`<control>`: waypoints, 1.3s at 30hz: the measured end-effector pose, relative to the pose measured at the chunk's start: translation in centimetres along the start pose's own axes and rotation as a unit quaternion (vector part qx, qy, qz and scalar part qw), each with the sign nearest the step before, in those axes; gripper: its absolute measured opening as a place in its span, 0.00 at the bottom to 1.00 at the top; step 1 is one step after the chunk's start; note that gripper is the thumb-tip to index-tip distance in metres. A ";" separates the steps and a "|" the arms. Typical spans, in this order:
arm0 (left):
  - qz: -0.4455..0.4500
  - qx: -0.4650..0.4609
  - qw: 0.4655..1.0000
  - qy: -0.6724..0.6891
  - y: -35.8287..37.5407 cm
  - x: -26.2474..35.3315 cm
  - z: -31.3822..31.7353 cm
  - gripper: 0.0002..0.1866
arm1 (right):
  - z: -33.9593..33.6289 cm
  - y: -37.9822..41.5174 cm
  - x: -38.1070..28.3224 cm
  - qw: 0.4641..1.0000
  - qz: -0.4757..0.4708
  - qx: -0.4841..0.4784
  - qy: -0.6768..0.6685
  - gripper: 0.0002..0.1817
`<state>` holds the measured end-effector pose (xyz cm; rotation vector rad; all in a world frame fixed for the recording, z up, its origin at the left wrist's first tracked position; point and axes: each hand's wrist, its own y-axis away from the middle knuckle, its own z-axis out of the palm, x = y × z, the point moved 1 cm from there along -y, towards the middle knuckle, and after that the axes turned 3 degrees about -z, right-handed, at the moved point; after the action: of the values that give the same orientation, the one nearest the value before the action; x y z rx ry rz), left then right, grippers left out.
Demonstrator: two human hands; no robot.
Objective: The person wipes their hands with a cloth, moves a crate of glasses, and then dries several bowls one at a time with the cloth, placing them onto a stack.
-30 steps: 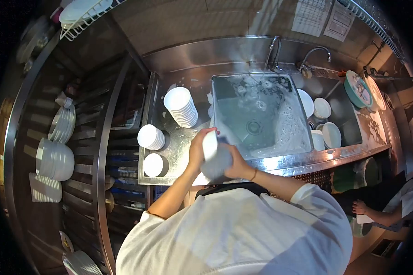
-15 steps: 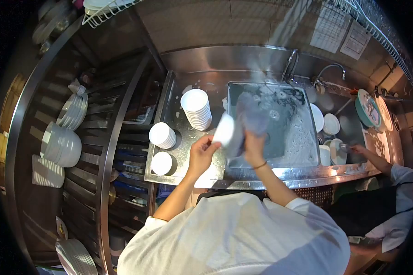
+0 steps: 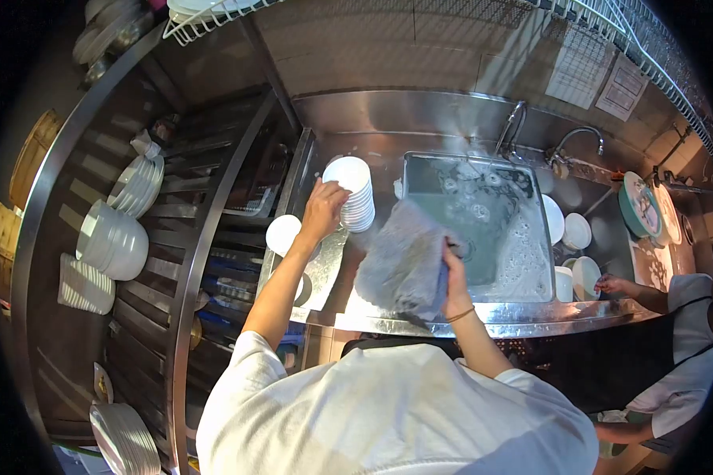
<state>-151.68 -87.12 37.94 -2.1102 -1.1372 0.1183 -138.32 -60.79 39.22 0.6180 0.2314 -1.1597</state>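
Note:
My left hand [image 3: 325,210] is at the tall stack of white bowls [image 3: 359,207], its fingers closed on the rim of the top white bowl [image 3: 346,173]. A shorter stack of white bowls [image 3: 283,234] stands just left of that forearm, which hides much of the steel counter there. With my right hand [image 3: 456,281] I grip a grey cloth [image 3: 404,257] by its right side. The cloth hangs spread over the counter's front edge, beside the sink of soapy water [image 3: 475,237].
Slatted shelves [image 3: 214,237] on the left hold stacked white bowls [image 3: 112,239] and plates [image 3: 124,439]. Faucets [image 3: 513,131] rise behind the sink. To the right, a co-worker's hand [image 3: 610,285] is among white dishes [image 3: 585,277] in a second basin. A green tub [image 3: 638,207] sits beyond.
My left hand has moved up and left with the white bowl, from beside the cloth to the tall stack. The grey cloth has come down and left in my right hand.

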 end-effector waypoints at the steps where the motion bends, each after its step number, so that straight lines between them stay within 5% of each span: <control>1: 0.001 -0.013 1.000 -0.023 0.3 0.4 -0.7 0.12 | -0.3 0.3 -0.7 0.999 -0.023 0.025 0.007 0.25; 2: -0.004 -0.014 1.000 -0.024 1.1 0.5 -0.9 0.12 | -1.3 0.5 -1.2 0.999 -0.018 0.027 0.008 0.25; 4: -0.177 0.105 0.977 -0.058 3.7 -0.1 -2.4 0.17 | -4.7 0.5 -2.5 0.996 -0.082 0.042 0.008 0.22; 8: -0.324 -0.096 0.920 -0.199 12.8 -4.1 -2.0 0.12 | -9.4 -0.4 -2.8 0.990 -0.124 -0.067 -0.002 0.21; 11: -0.262 -0.111 0.940 -0.186 13.9 -4.8 -1.7 0.06 | -6.9 -0.3 -2.5 0.994 -0.069 0.038 0.075 0.20; 20: -0.278 0.051 0.944 -0.171 11.4 -2.6 -3.8 0.08 | -1.5 -3.4 2.3 0.996 0.012 -0.059 0.067 0.17; 22: -0.350 0.160 0.922 -0.042 11.2 -0.8 -4.4 0.05 | -0.2 -3.7 3.9 0.984 -0.031 -0.050 0.170 0.16; 24: -0.422 0.155 0.888 0.098 10.8 4.3 -5.0 0.05 | 1.6 -3.3 6.3 0.984 -0.030 -0.058 0.164 0.14; 26: -0.374 0.204 0.885 0.189 10.8 10.2 -3.2 0.06 | 2.8 -3.6 9.0 0.889 -0.127 -0.070 0.434 0.11; 27: -0.358 0.220 0.873 0.249 9.5 13.5 -3.5 0.06 | 2.4 -4.7 10.2 0.816 -0.284 -0.104 0.492 0.11; 28: -0.342 0.234 0.856 0.308 8.6 15.6 -4.0 0.06 | 2.6 -5.0 10.7 0.716 -0.428 -0.133 0.535 0.11; 30: -0.409 0.281 0.729 0.470 10.0 11.3 -3.3 0.10 | 2.2 -7.2 9.3 0.744 -0.423 -0.141 0.497 0.12; 32: -0.400 0.276 0.582 0.652 7.2 10.8 -6.1 0.14 | 2.6 -6.5 7.2 0.946 -0.136 -0.132 0.264 0.15; 34: -0.463 0.249 0.487 0.697 6.4 9.7 -4.4 0.18 | 3.4 -5.5 6.0 0.922 -0.164 -0.140 0.320 0.18; 36: -0.447 0.003 0.444 0.777 10.2 6.4 -1.0 0.21 | 6.0 -2.5 3.4 0.691 -0.269 -0.380 0.553 0.20; 37: -0.571 0.003 0.387 0.723 9.4 9.9 -1.8 0.26 | 5.8 -2.5 3.0 0.598 -0.259 -0.447 0.612 0.20; 38: -0.569 0.000 0.388 0.726 7.9 12.0 -3.0 0.26 | 5.1 -2.6 2.6 0.596 -0.262 -0.445 0.615 0.20; 39: -0.583 -0.008 0.336 0.739 6.8 13.9 -4.1 0.28 | 4.1 -2.5 2.6 0.518 -0.326 -0.478 0.631 0.20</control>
<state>-136.97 -81.21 40.02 -0.1348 -0.8808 -1.9749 -140.08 -65.79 40.45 0.2049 2.3911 -0.8020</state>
